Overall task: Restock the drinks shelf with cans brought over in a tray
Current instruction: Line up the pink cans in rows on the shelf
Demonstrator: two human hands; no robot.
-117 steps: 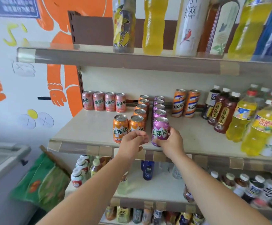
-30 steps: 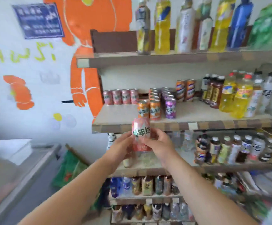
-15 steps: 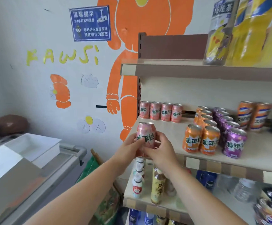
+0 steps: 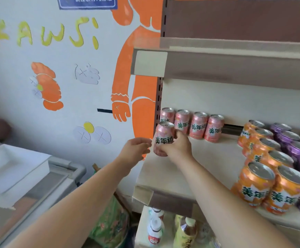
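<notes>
My right hand (image 4: 178, 146) grips a pink can (image 4: 162, 138) and holds it upright over the left end of the cream drinks shelf (image 4: 165, 174), just in front of the leftmost can of a pink row (image 4: 192, 125) at the back. My left hand (image 4: 136, 149) hovers just left of the can, off the shelf edge, fingers loosely curled and holding nothing. Whether the can's base touches the shelf is hidden by my hand.
Orange cans (image 4: 269, 179) and purple cans (image 4: 299, 149) stand in lines on the shelf's right part. An upper shelf (image 4: 217, 65) overhangs. Bottles (image 4: 156, 228) fill the lower shelf. A white tray (image 4: 11, 169) rests on a chest freezer (image 4: 43, 187) at left, a green bag (image 4: 111, 224) below.
The pink can has gone from both hands in front of the shelf edge onto the shelf's left end. My left hand has let go; the view has moved closer.
</notes>
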